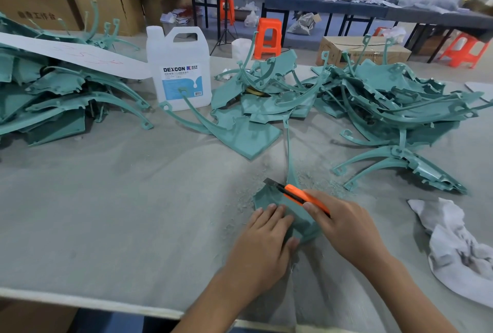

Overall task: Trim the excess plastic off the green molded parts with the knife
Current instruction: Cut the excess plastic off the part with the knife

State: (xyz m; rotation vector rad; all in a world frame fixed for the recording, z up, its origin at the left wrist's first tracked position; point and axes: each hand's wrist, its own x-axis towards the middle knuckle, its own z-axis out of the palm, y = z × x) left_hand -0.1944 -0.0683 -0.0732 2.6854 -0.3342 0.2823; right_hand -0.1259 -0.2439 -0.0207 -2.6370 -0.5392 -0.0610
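A green molded part [269, 198] lies on the grey table in front of me, its long thin arm pointing away. My left hand [262, 236] holds its flat plate down, fingers on top and thumb curled under the near edge. My right hand [346, 228] grips an orange utility knife [296, 194]. The dark blade tip sits at the plate's far left edge. Green shavings [317, 183] are scattered around the part.
Piles of green parts lie at the left [53, 97], the centre [264, 97] and the right [394, 108]. A white DEXCON jug [181, 71] stands behind. A crumpled white rag [458, 247] lies at the right. The table's front edge [88, 303] is near me.
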